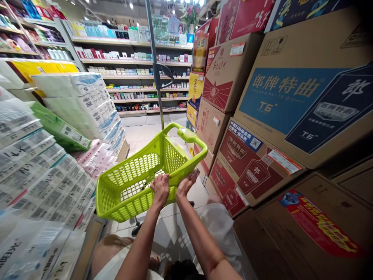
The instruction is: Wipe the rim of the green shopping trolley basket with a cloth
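Observation:
A lime-green plastic shopping cart [136, 165] with perforated walls stands tilted in front of me, nothing visible inside its basket. My left hand [161, 189] is closed over the near side rim, fingers curled inward. Lower on the outside, by the handle end, my right hand [186, 186] presses against the cart's side with bent fingers; part of its grip is hidden. The cart's handle [188, 135] points to the far right, untouched by either hand. Below the basket a black caster wheel [136, 229] shows near the floor.
Stacked cartons [271, 105] wall the right side closely. Packs of tissue paper [78, 97] pile up on the left. A metal pole [152, 35] with a dark hook rises behind the cart. Shelves of boxed goods [134, 62] stand across the tiled aisle [136, 130].

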Motion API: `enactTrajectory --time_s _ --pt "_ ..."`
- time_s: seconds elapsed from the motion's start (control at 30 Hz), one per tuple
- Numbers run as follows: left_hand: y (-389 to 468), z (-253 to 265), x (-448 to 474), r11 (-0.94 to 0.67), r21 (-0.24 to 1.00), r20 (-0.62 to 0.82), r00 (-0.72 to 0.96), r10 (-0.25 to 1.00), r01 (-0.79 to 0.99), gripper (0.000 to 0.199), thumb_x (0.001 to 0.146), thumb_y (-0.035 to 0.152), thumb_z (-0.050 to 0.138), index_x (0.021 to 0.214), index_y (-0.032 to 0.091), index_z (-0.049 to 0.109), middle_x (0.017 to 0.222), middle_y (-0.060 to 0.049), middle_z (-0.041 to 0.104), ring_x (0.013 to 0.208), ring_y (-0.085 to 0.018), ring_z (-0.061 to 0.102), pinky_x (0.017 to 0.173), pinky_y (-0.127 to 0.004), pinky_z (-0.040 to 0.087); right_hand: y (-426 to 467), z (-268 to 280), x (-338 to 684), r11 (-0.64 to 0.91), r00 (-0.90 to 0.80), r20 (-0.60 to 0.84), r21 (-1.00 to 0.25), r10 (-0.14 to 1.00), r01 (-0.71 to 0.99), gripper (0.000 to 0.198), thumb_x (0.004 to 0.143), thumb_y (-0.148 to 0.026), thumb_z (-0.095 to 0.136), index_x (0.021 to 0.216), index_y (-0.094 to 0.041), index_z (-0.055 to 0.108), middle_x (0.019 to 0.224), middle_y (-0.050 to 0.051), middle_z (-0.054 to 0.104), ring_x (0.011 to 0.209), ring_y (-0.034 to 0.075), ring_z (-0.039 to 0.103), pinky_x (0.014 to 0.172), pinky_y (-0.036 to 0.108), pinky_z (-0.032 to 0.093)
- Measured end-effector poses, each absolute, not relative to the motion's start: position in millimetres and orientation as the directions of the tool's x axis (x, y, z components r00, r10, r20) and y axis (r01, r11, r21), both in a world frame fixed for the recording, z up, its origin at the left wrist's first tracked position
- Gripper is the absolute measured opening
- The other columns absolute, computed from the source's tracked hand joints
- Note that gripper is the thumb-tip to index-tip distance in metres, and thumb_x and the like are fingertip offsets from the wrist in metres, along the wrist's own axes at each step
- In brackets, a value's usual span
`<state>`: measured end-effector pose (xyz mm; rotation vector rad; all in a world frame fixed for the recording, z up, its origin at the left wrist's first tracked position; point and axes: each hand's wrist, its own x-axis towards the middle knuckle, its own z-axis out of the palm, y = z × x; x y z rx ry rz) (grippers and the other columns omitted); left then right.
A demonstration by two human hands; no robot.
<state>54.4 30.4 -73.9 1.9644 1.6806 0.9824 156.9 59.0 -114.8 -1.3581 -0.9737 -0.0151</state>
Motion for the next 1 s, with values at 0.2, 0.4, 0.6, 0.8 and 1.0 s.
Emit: enactTrajectory --time_s 0.2,0.4,0.6,0.8,1.0 --pt "30.4 -76.0 58.2 -0.222 0.666 0.271 0.045 0.961 0.712 0.067 0.101 0.056 0.011 0.115 0.025 0.068 0.111 -0.010 0.065 0.113 -0.027 0.053 0.105 -0.056 0.030 59.0 -110.3 153.1 0.202 0.811 0.364 -0.931 0.458 0.304 0.057 0.104 -0.037 0.022 0.155 -0.012 0.023 0.158 0.023 0.032 0.153 0.029 0.019 0.124 0.057 0.021" --pt "28.0 -77.3 55.7 -0.214 0.663 0.250 0.058 0.967 0.718 0.063 0.102 0.053 0.012 0.118 0.026 0.067 0.113 -0.008 0.064 0.116 -0.027 0.051 0.107 -0.055 0.028 54.0 -101.3 176.5 0.212 0.720 0.531 -0.845 0.447 0.492 0.053 0.103 -0.032 0.031 0.153 -0.015 0.032 0.159 0.022 0.032 0.153 0.026 0.024 0.121 0.054 0.030" --pt "24.1 -74.0 55.9 -0.202 0.683 0.215 0.070 0.974 0.702 0.061 0.103 0.053 0.013 0.115 0.028 0.067 0.112 -0.007 0.064 0.116 -0.026 0.051 0.109 -0.053 0.027 71.5 -47.2 239.0 0.089 0.472 0.683 -0.614 0.557 0.784 0.038 0.101 -0.024 0.039 0.133 -0.020 0.060 0.152 0.015 0.043 0.146 0.029 0.033 0.119 0.055 0.032" --pt "21.3 -74.0 56.3 -0.219 0.695 0.249 0.057 0.967 0.685 0.057 0.103 0.049 0.017 0.114 0.026 0.068 0.110 -0.008 0.064 0.114 -0.026 0.052 0.110 -0.053 0.025 83.7 2.7 275.4 0.270 0.110 0.722 -0.389 0.683 0.881 0.042 0.101 -0.019 0.040 0.140 -0.025 0.055 0.144 0.012 0.053 0.134 0.026 0.047 0.116 0.049 0.038" --pt "20.0 -69.5 56.3 -0.201 0.697 0.220 0.062 0.973 0.688 0.048 0.102 0.046 0.025 0.111 0.026 0.068 0.108 -0.008 0.064 0.113 -0.027 0.053 0.109 -0.057 0.027 91.5 24.4 265.4 0.602 -0.268 0.635 -0.393 0.725 0.696 0.033 0.099 -0.023 0.050 0.130 -0.027 0.060 0.135 0.009 0.056 0.132 0.024 0.051 0.115 0.042 0.042"
